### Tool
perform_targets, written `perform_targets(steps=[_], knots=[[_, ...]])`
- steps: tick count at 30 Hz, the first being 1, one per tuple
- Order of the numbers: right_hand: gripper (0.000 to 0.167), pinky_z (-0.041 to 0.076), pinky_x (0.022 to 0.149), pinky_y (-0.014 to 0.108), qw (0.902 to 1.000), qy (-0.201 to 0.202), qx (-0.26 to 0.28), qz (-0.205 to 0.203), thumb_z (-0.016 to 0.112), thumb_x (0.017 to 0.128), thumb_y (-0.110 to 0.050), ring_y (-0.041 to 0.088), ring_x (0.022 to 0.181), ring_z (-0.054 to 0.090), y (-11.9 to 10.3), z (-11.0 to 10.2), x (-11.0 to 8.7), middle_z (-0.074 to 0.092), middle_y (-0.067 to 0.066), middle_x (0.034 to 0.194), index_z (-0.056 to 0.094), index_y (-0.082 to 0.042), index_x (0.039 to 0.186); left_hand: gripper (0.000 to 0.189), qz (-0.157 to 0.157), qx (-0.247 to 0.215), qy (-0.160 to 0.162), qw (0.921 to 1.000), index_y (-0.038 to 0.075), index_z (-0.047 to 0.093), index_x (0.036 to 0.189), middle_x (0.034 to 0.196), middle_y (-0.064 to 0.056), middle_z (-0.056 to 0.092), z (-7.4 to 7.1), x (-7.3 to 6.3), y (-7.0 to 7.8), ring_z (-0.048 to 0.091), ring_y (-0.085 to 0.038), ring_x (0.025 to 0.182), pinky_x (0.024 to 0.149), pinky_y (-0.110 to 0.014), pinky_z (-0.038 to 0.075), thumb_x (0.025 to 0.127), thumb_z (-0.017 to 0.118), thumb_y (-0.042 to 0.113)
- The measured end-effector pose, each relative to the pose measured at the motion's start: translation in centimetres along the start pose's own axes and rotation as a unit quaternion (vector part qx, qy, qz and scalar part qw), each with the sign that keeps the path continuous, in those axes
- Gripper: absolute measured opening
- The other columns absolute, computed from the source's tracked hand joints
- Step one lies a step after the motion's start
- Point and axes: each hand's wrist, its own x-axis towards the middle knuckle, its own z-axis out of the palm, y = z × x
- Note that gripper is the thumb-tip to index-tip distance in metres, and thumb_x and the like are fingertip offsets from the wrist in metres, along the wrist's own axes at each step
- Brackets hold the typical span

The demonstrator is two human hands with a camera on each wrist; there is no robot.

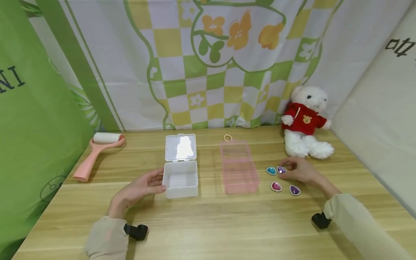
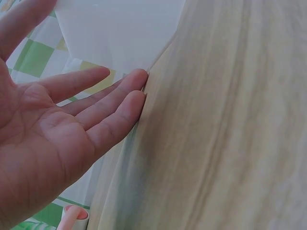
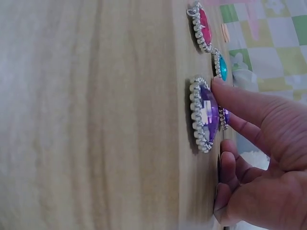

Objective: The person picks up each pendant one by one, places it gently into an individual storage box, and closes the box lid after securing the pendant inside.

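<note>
My left hand [image 1: 143, 187] is beside a small clear plastic box [image 1: 181, 180] whose lid is tipped back. In the left wrist view, the fingers [image 2: 110, 112] are fairly straight, near the box's pale wall [image 2: 120, 36]. Over on the right, my right hand [image 1: 300, 170] has thumb and forefinger about a purple gem [image 1: 281, 169] with a beaded rim, low at the tabletop. Beside it lie a teal gem [image 1: 271, 170], a pink-red gem [image 1: 276, 186] and a second purple gem [image 1: 295, 190], which partly hides the pinched one in the right wrist view.
A pink translucent compartment case [image 1: 239, 168] lies mid-table, with a small yellowish ring [image 1: 228, 137] at its far end. To the left is a pink-handled lint roller [image 1: 97, 151]. A white plush bear [image 1: 307, 122] in a red top sits at the back right, against the curtain [image 1: 227, 90].
</note>
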Motion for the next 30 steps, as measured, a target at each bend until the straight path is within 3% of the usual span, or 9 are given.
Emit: perform_targets(steps=[8,13,17,22,30], knots=[[0.035,0.039,0.06,0.026,0.9998,-0.003,-0.015,-0.012,0.08,0.079,-0.024,0.014,0.072,0.046,0.0,0.2,-0.5,0.055,0.004,0.078,0.068,-0.002,0.103,0.079,-0.009,0.001,0.001,1.0,-0.008,0.014,0.149,0.148,-0.033,0.027,0.2,0.0,-0.2,0.03,-0.046,0.134,0.106,-0.045,0.036,0.093,0.063,0.017],[0.032,0.045,0.066,0.025,0.9999,-0.009,0.002,-0.014,0.079,0.08,-0.025,0.014,0.078,0.054,0.3,-0.2,-0.9,0.064,0.004,0.087,0.069,-0.004,0.102,0.078,-0.006,-0.006,0.005,1.0,-0.008,0.015,0.149,0.147,-0.032,0.029,0.3,0.3,-0.4,0.031,-0.045,0.134,0.106,-0.046,0.035,0.093,0.063,0.016],[0.038,0.05,0.075,0.031,0.9961,-0.039,0.076,0.022,0.073,0.086,-0.024,0.017,0.091,0.058,-0.1,-0.7,-1.1,0.065,0.012,0.106,0.064,0.002,0.113,0.077,-0.002,-0.002,0.003,1.0,-0.01,0.017,0.148,0.146,-0.033,0.031,0.3,0.3,-0.5,0.032,-0.045,0.133,0.105,-0.043,0.036,0.093,0.064,0.016],[0.047,0.054,0.079,0.039,0.9824,-0.058,0.169,0.053,0.065,0.092,-0.027,0.018,0.097,0.059,-2.4,-1.1,-1.2,0.056,0.019,0.119,0.053,0.006,0.124,0.077,0.0,-0.005,0.0,1.0,-0.009,0.015,0.149,0.146,-0.033,0.03,0.2,0.2,-0.4,0.031,-0.045,0.134,0.106,-0.044,0.035,0.093,0.063,0.015],[0.045,0.049,0.092,0.044,0.9615,-0.093,0.258,0.025,0.059,0.096,-0.022,0.019,0.104,0.059,-8.0,-0.9,-0.3,0.053,0.014,0.12,0.047,0.01,0.125,0.08,-0.002,-0.001,0.01,1.0,-0.009,0.015,0.149,0.146,-0.034,0.03,-0.1,0.0,-0.2,0.032,-0.045,0.134,0.106,-0.046,0.035,0.092,0.065,0.016]])
